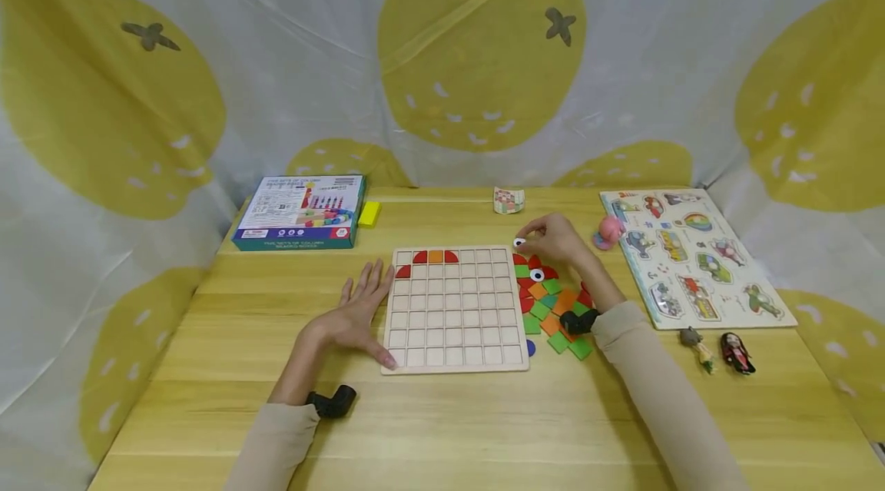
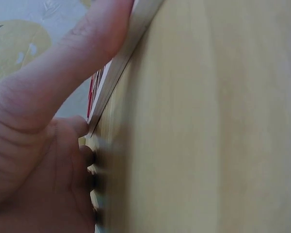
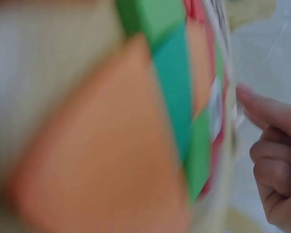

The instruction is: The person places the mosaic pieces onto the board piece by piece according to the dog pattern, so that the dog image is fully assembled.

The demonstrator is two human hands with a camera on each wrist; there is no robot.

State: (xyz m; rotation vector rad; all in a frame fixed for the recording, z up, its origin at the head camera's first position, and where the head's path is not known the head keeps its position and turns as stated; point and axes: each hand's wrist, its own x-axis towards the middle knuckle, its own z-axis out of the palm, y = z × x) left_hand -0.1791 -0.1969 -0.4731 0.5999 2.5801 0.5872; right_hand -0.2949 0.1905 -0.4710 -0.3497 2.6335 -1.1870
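Observation:
A wooden grid board (image 1: 452, 315) lies flat on the table, with red quarter-round pieces (image 1: 403, 272) and an orange square piece (image 1: 435, 257) set in its upper cells. My left hand (image 1: 354, 317) is spread along the board's left side, its thumb over the near left corner and its fingertips at the far left edge. Just past the board's right edge, my right hand (image 1: 555, 239) pinches a round white eye piece (image 1: 518, 243) between thumb and fingertips. In the right wrist view, its other fingers (image 3: 276, 177) are curled in.
Loose green (image 1: 531, 324), orange and red pieces are heaped right of the board, with a second eye piece (image 1: 536, 275) among them. A blue disc (image 1: 531, 348) lies by the board. Further right are a picture puzzle (image 1: 712, 260) and small figures (image 1: 737, 353); a box (image 1: 300, 210) lies back left.

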